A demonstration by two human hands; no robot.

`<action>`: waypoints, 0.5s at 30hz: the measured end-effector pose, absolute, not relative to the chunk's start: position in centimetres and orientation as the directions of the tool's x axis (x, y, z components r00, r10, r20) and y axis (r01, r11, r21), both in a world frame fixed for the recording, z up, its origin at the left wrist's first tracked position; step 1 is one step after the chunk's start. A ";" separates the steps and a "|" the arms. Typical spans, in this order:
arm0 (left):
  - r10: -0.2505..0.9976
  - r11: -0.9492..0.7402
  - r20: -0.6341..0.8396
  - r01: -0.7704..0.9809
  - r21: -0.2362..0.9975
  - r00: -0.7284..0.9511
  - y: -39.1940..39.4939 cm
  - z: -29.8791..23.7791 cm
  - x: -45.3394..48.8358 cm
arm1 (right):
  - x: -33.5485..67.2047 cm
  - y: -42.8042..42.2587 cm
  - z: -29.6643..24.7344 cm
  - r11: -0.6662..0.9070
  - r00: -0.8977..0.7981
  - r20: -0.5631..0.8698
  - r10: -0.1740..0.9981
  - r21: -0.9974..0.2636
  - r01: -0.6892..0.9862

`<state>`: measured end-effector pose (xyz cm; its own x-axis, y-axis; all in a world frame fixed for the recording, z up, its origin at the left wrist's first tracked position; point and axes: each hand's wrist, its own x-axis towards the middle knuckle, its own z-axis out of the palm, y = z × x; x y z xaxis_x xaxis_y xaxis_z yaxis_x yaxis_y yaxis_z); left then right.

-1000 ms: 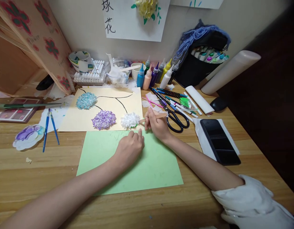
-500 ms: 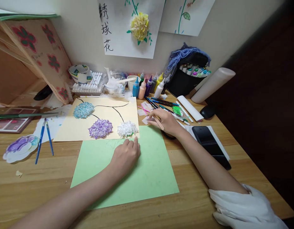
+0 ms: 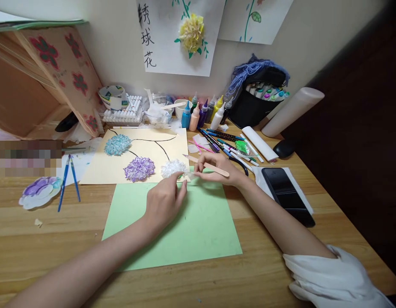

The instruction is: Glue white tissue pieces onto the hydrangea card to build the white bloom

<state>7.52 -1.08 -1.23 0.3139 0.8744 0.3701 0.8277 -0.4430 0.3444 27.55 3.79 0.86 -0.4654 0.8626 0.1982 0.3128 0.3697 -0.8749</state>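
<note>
My right hand (image 3: pixel 218 169) is closed round a flat wooden craft stick (image 3: pixel 213 167), which slants across the fingers. Its thumb and fingertip also meet at a small whitish scrap (image 3: pixel 192 175), partly hidden. Close by on the left is my left hand (image 3: pixel 162 199), thumb and forefinger apart and the other fingers curled. Its forefinger tip reaches the lower edge of a white paper flower (image 3: pixel 172 168). That flower is on a cream sheet (image 3: pixel 98 171) with a purple flower (image 3: pixel 140 169), a blue flower (image 3: pixel 117 145) and drawn black stems. Under my hands lies a green sheet (image 3: pixel 185 235).
Paint bottles (image 3: pixel 194 117) stand along the wall beside a glue-smeared bowl (image 3: pixel 157 113). Pens (image 3: pixel 223 136) and scissors (image 3: pixel 241 164) lie right of the cream sheet, near a black phone (image 3: pixel 284 188). Blue brushes (image 3: pixel 65 182) and a paint palette (image 3: pixel 40 192) are at left.
My right hand has moved left and down from the paper scraps with the stick, bringing a whitish scrap beside the white flower. My left thumb and forefinger have spread. The view has shifted slightly.
</note>
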 end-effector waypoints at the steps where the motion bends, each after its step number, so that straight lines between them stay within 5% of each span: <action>1: 0.904 -0.397 0.328 0.823 0.406 0.274 -1.0 -1.1 7.5 | 27.4 3.6 0.9 0.354 -0.508 0.172 0.844 -0.890 0.287; 6: 0.957 -0.285 0.132 0.760 0.584 0.258 -0.5 -0.9 7.6 | 26.6 3.2 0.8 0.380 -0.551 0.167 0.818 -0.875 0.299; 11: 0.964 -0.256 0.101 0.755 0.604 0.246 -0.3 -1.0 7.4 | 26.4 3.0 0.5 0.383 -0.428 0.232 0.873 -0.871 0.308; 15: 0.979 -0.197 0.081 0.782 0.591 0.185 -0.1 -1.0 7.4 | 26.6 2.7 -0.2 0.344 -0.265 0.300 0.916 -0.929 0.139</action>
<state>7.39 -0.14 -0.99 0.1850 0.9794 0.0813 0.7824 -0.1968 0.5909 26.62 2.68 -0.17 -0.2652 0.9164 0.2998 0.1387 0.3439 -0.9287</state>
